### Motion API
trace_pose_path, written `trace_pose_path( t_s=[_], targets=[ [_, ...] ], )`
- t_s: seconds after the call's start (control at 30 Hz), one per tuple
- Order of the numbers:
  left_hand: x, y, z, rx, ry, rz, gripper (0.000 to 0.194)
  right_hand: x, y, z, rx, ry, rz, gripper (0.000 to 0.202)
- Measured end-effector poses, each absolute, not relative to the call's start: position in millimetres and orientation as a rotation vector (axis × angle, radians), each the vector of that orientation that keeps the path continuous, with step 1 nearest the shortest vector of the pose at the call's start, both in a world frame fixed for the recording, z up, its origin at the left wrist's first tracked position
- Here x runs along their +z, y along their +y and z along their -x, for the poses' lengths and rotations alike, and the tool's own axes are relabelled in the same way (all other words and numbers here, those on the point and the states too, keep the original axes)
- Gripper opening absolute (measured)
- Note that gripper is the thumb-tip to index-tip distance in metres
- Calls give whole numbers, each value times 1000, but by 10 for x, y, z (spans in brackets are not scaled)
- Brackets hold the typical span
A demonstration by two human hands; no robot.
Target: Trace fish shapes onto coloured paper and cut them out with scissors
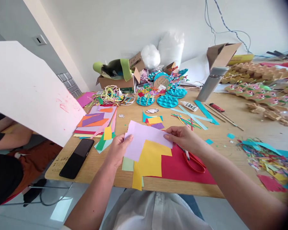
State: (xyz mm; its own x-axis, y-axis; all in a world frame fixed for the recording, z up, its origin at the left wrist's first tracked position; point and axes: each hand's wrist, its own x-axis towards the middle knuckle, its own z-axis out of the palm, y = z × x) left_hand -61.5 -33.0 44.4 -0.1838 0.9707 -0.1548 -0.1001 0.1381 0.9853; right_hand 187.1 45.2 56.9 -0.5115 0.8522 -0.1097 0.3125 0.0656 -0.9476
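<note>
Between my two hands is a sheet of lilac paper point(139, 140) with a piece cut out of its lower right. My left hand point(118, 148) pinches its left edge, thumb on top. At the upper right corner my right hand point(180, 137) grips the same sheet between thumb and fingers. Beneath it lie a cut yellow sheet point(151, 161), a pale green sheet point(128, 164) and a red sheet point(182, 167). Scissors with red handles point(194, 164) rest on the red sheet, just under my right wrist; their blades are partly hidden.
A black phone point(77, 158) lies left, by a stack of coloured paper point(96, 123). Blue craft discs point(167, 100), a glue bottle point(190, 106) and a grey flask point(211, 84) stand farther back. Paper scraps point(271, 159) are heaped right. Another person point(9, 159) sits left behind a white board point(31, 86).
</note>
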Motion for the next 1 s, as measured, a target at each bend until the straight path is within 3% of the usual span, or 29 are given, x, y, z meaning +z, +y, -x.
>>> trace_pose_path(
  t_s=[0.27,0.43,0.73,1.0],
  targets=[
    [279,-464,719,1036,1545,-1168,61,372,673,-1825,1185,-2294,1304,22],
    [228,-523,702,864,1729,-1393,53,375,705,-1731,759,-2526,1457,13],
    [189,-513,637,529,1930,-1775,39,90,739,-1829,617,-2676,1514,19],
    [249,-523,581,375,2087,-1895,34,150,646,-1792,554,-2762,1569,22]
  ],
)
